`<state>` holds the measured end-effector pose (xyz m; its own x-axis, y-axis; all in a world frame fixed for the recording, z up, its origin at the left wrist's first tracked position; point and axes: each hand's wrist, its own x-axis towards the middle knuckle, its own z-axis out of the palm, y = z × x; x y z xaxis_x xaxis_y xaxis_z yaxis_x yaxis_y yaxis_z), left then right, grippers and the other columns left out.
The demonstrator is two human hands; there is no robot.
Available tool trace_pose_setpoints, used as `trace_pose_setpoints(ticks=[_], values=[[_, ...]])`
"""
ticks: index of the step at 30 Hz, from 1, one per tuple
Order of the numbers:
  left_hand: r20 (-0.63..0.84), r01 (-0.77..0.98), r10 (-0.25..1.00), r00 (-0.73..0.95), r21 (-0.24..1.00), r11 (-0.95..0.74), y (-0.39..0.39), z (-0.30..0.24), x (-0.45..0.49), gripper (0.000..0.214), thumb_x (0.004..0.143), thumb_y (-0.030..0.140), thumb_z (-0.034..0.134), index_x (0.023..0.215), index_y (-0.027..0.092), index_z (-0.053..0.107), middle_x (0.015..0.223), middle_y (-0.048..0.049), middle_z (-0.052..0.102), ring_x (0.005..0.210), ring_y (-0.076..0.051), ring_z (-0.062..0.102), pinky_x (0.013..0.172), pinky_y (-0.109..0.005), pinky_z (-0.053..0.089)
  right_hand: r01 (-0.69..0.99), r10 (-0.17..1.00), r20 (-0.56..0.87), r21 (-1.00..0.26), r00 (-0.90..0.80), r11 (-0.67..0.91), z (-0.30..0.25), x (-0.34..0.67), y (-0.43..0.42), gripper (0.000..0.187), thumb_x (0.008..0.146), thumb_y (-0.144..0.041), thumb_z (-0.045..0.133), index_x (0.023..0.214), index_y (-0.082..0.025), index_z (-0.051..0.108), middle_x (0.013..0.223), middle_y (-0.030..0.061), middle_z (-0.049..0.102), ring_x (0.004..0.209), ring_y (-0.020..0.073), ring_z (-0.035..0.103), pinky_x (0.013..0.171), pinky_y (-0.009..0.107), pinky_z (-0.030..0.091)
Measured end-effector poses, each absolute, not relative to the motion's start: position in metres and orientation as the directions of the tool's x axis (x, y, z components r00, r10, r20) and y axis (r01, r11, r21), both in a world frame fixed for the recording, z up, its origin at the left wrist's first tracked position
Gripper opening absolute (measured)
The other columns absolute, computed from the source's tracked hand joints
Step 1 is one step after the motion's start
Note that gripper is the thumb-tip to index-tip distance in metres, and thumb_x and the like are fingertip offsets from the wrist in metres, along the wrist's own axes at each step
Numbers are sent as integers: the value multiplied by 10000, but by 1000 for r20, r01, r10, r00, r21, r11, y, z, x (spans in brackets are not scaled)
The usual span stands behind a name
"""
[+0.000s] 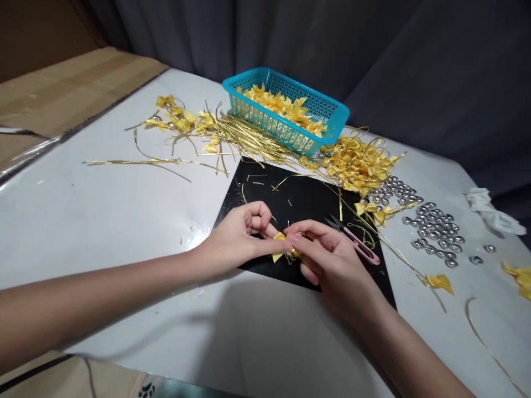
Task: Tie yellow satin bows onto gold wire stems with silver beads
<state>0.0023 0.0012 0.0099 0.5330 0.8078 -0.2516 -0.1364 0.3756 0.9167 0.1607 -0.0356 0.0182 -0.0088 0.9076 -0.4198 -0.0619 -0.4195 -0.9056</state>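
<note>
Over the front of a black mat [265, 268], both my hands meet at a small yellow ribbon bow [279, 255]. My left hand [240, 229] pinches the bow's left side between thumb and fingertips. From the other side, my right hand [327, 251] closes its thumb and fingers on the bow's right part, where thin gold cord loops show. The fingertips cover much of the bow's middle. Just right of my right hand, pink thread snips [359, 246] lie on the mat with dark blades pointing away. Short gold cord scraps [286, 182] are scattered on the mat.
A turquoise basket [338, 119] of yellow bows stands at the back. Gold cords [249, 138] lie before it, with a pile of finished-looking bows [360, 163] at its right. Silver beads [437, 229] spread over the right side, near a crumpled white item [493, 210].
</note>
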Motion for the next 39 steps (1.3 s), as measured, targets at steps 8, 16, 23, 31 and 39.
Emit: trace_pose_setpoints(ticks=[8, 16, 23, 31, 39], values=[[-259, -88, 795, 549, 928, 363, 1, 13, 2, 347, 695, 135, 701, 654, 187, 361, 587, 66, 582, 519, -55, 528, 512, -171, 382, -26, 901, -432, -901, -50, -434, 22, 165, -30, 257, 645, -362, 756, 742, -144, 660, 554, -52, 513, 366, -9, 274, 344, 162, 139], [-239, -100, 815, 528, 935, 339, 2, 14, 2, 294, 706, 120, 671, 656, 182, 388, 574, 75, 541, 534, -49, 495, 518, -165, 364, -139, 895, -444, -884, -47, -446, 20, 159, -31, 227, 626, -327, 766, 717, -146, 665, 638, -42, 569, 368, -23, 270, 336, 158, 145], [-245, -68, 810, 533, 942, 330, 2, 13, 2, 279, 665, 87, 672, 677, 184, 411, 665, 54, 554, 596, -62, 514, 562, -182, 401, -133, 894, -447, -885, -30, -447, 19, 160, -31, 245, 644, -338, 759, 739, -134, 662, 676, -27, 588, 386, -24, 301, 355, 157, 150], [-262, -39, 799, 541, 942, 335, 2, 12, 1, 279, 667, 112, 681, 690, 185, 413, 682, 54, 553, 584, -58, 503, 561, -186, 393, -12, 945, -318, -948, 72, -318, 19, 163, -29, 243, 657, -378, 729, 729, -160, 649, 651, -31, 559, 398, 10, 320, 366, 180, 208], [-233, -64, 818, 526, 948, 312, 3, 16, 2, 244, 733, 133, 639, 670, 180, 408, 575, 94, 479, 531, -44, 460, 526, -175, 346, 114, 953, -302, -947, -6, -300, 23, 162, -32, 272, 720, -422, 682, 771, -162, 620, 526, -54, 454, 410, 33, 320, 372, 169, 219]])
